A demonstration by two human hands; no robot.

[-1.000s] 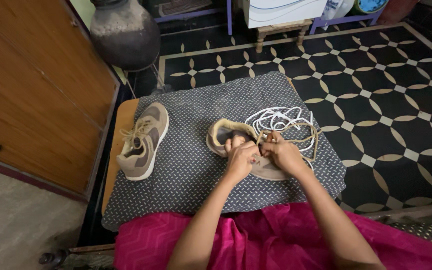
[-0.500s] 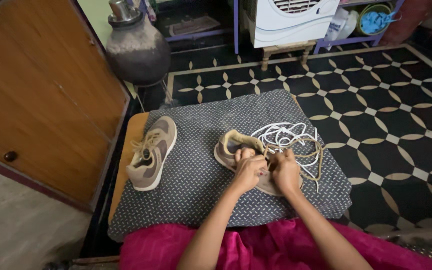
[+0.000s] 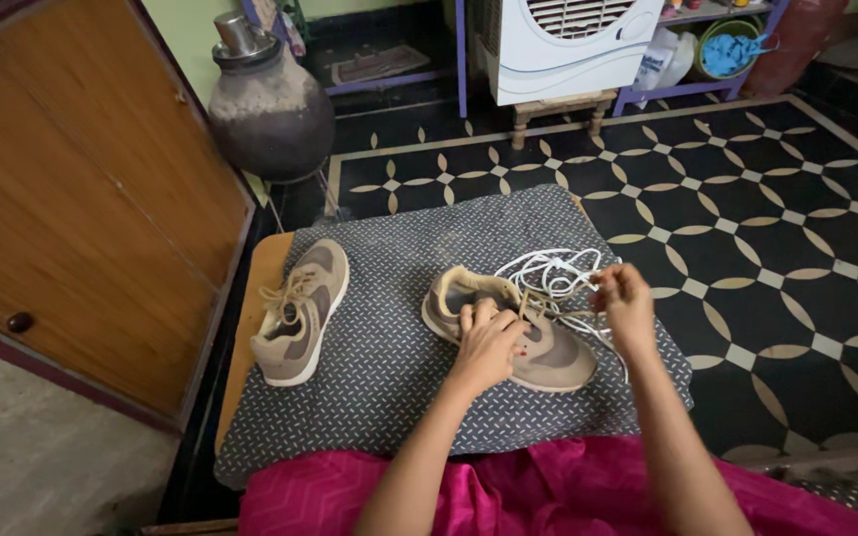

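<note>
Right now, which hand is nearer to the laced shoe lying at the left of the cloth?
Left. The left hand rests on the other shoe, nearer the laced shoe; the right hand is farther off, pulling lace.

Both forearms are bare, with no sleeves reaching into sight and no watch or bangles on either wrist. The left hand (image 3: pixel 489 342) shows a touch of dark red polish on a fingernail. The right hand (image 3: pixel 626 298) wears no ring that I can make out. Bright magenta cloth (image 3: pixel 489 491) with a faint zigzag pattern covers the lap.
</note>
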